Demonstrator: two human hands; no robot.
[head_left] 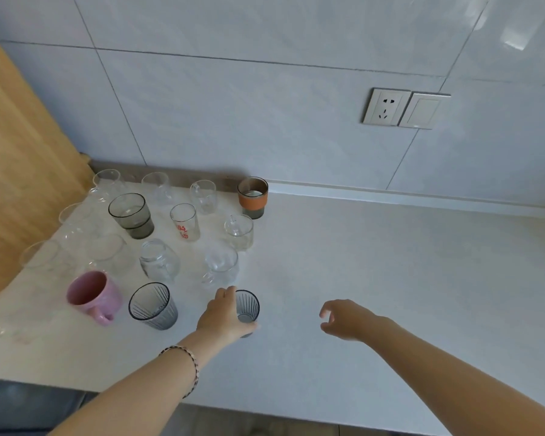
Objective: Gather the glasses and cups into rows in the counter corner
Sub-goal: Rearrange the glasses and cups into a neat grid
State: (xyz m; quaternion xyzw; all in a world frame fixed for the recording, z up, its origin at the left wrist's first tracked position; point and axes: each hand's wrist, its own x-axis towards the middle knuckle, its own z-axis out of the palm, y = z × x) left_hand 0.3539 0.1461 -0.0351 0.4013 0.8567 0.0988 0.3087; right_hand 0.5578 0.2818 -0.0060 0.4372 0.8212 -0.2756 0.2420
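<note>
While standing beside pink mug (93, 294) and ribbed grey glass (153, 305) on counter (375, 262): left hand (222, 317) wrapping small ribbed glass (248, 306) at front row's right end, right hand (348, 319) hovering empty, fingers loosely curled apart.

Bright, even daylight, glare on wall tiles (513, 42), faint shadows, wide-angle bending at edges
</note>
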